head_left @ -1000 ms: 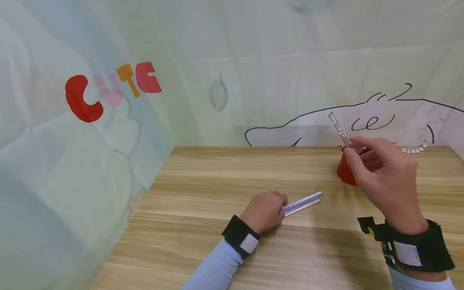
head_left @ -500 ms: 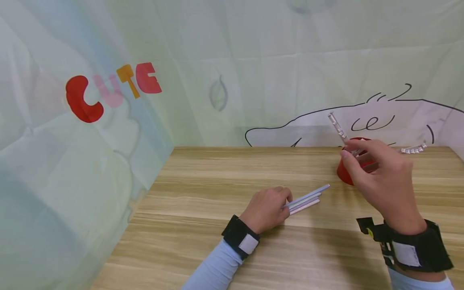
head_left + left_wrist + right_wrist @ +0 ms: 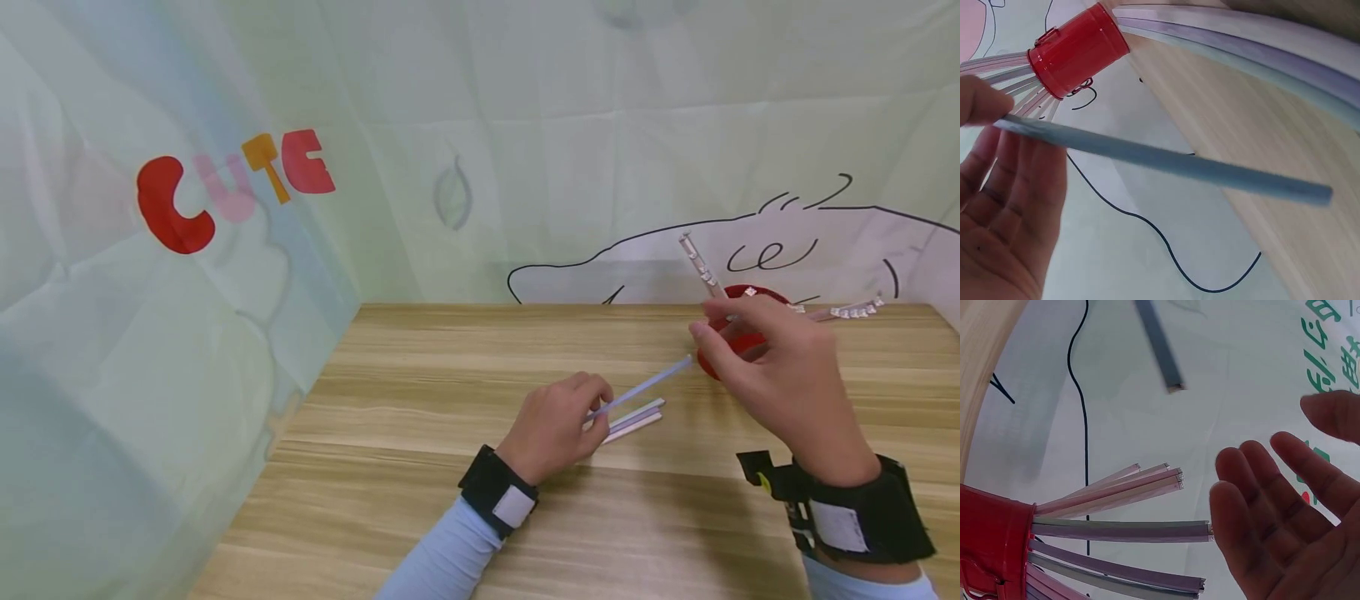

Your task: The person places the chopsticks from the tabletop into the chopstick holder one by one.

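Note:
In the head view my left hand (image 3: 558,425) pinches a slim, pastel blue stick (image 3: 648,387) between thumb and fingers. Its far end points up and right, near the red bucket (image 3: 708,358). The left wrist view shows the same blue stick (image 3: 1166,162) raised off the table. Under it, several pale sticks (image 3: 633,421) lie side by side on the wood. My right hand (image 3: 787,375) is in front of the bucket and hides part of it. Its fingers (image 3: 1316,481) are apart, with nothing between them. Several pastel sticks (image 3: 1122,531) stand fanned out in the bucket.
The wooden table (image 3: 420,375) runs back to a printed cloth (image 3: 480,150) behind the bucket. At the left, another cloth side carries coloured letters (image 3: 176,204). Small handles (image 3: 1046,36) stick out from the bucket's side.
My left hand has separated the blue stick from the others and lifted it, its far end moving up and right. My right hand has shifted slightly left, showing more of the bucket's rim.

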`<state>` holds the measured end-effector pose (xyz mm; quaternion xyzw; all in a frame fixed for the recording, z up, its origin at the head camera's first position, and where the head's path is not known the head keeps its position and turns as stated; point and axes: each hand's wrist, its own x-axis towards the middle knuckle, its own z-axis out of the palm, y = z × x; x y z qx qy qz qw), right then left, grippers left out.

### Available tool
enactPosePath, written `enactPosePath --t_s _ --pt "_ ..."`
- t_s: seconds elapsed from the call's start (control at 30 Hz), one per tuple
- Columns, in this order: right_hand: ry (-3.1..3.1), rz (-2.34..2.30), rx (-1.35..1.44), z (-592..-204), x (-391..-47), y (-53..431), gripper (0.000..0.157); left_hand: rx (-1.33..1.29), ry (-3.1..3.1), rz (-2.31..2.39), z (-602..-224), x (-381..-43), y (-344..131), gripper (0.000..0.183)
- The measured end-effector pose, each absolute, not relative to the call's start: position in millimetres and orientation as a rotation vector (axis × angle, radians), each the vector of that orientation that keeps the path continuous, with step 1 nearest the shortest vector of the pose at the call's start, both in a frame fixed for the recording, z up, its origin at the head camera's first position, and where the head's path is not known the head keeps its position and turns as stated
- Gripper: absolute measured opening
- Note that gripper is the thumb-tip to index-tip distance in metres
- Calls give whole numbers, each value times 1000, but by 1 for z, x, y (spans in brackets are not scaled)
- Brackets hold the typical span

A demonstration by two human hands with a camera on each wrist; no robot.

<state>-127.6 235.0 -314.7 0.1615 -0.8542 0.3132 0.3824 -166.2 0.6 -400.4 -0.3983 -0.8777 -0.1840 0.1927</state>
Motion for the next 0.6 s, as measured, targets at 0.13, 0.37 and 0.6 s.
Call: enactPosePath --t_s 0.13,0.37,0.6 --pt "-2230 783 409 -316 -128 234 32 -1113 -2427 -563 -400 -166 1 12" --pt "-2284 778 395 -319 -128 234 34 -1111 -2368 -618 -399 -166 2 12" --pt "-2346 776 444 -321 -130 232 33 -1130 -2276 -686 -396 -166 4 12"
